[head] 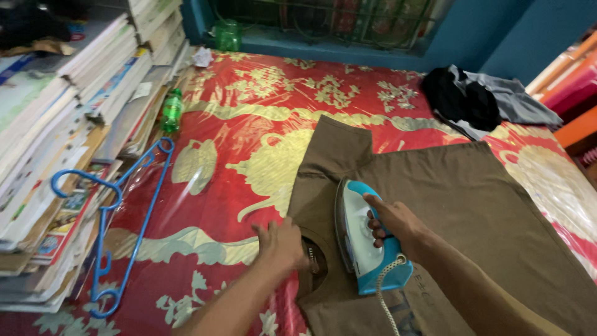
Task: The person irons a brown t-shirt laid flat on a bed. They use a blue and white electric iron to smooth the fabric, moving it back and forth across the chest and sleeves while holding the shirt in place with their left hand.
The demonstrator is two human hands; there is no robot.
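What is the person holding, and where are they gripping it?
The right hand grips a blue-and-white iron by its handle. The left hand holds nothing; it presses flat on the brown T-shirt.

Hanger [124, 211]: blue plastic, lying on the red cover beside the paper stacks — hook end toward them.
Bottle [172, 111]: small, green, lying at the foot of the stacks.
Stacks [56, 124]: books and magazines piled along the left edge.
Clothes [482, 99]: dark and grey garments heaped at the far right corner.
Cover [249, 112]: red with pale gold floral print — glossy.
Jar [228, 34]: green, on the blue window ledge.
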